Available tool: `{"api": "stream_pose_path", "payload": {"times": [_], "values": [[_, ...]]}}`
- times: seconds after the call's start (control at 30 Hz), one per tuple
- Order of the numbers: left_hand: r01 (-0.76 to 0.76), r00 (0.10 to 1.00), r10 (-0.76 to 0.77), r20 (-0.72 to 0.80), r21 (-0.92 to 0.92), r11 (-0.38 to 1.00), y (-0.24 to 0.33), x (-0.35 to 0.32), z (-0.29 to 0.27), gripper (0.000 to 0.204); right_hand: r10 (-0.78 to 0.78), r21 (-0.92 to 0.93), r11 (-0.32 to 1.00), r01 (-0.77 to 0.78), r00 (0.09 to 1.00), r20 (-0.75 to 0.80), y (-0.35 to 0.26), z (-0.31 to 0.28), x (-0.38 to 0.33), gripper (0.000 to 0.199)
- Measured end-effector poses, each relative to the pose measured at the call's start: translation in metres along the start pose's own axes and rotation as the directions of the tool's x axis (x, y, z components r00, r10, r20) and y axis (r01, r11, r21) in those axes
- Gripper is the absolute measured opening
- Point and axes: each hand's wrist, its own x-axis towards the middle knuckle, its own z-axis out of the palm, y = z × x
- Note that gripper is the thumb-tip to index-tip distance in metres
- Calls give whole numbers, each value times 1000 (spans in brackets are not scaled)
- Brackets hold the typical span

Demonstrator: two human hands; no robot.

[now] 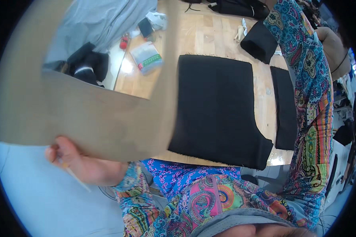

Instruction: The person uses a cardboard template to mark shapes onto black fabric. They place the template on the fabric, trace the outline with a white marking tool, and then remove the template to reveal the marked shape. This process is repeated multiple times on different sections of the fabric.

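Cardboard pattern (79, 98), a large brown L-shaped sheet, is held up close to the camera, its lower edge pinched in the grip of the left hand (81, 164); the fingers are closed on that edge, and a thin pale stick (77, 179) is kept in the same grip. Beyond the grip, to its right, a black fabric panel (217, 110) is spread flat on the wooden bench (209, 35). Further right of it a narrower black fabric strip (284, 106) lies apart from the panel. The right hand (332, 43) is raised far above and to the right on a patterned sleeve (308, 102); whether its grip is apart or together cannot be told. Through the pattern's cut-out a white packet (147, 57) is seen on the bench.
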Motion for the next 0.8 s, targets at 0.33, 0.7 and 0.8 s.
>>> {"api": "stream_pose_path", "payload": {"times": [0.33,0.7,0.8], "values": [[688,715,-694,86,91,720,-65,-35,-33,23,299,399,832,-386,917,264,68,21,-82,44],[745,509,-798,323,299,597,-99,-72,-50,33,723,525,589,-614,691,-2,73,2,-138,38],[788,406,-827,388,310,532,-108,-77,-45,31,811,594,491,-638,584,-42,70,7,-179,37]]}}
